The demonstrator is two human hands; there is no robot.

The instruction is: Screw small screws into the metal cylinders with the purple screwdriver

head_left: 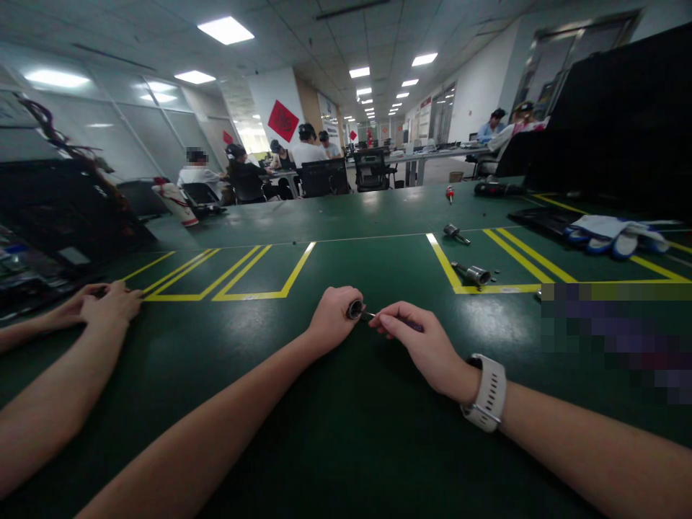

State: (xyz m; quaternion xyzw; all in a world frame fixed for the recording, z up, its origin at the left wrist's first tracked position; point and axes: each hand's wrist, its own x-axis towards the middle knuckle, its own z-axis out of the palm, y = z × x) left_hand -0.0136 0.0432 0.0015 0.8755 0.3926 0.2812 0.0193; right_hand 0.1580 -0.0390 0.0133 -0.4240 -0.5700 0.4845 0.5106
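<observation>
In the middle of the frame, the left hand [332,321] is wrapped around a cylindrical metal part [355,310], its round open end facing right. Just right of it, the right hand [419,339] pinches a thin tool [414,326] between thumb and fingers, the slim metal tip pointing at that open end; whether the two touch is too small to tell. A pale watch [491,395] circles the right wrist. Under both hands spreads a dark green table [346,432] marked with yellow tape [443,263]. Right of centre lie a metal socket-like piece [476,274] and, farther up, a second similar piece [452,231]. White-and-blue gloves [616,236] lie at the right. At the left edge, a co-worker's hands [111,306] meet near the tape. People sit at tables in the upper background, under a red diamond-shaped poster [284,122].
</observation>
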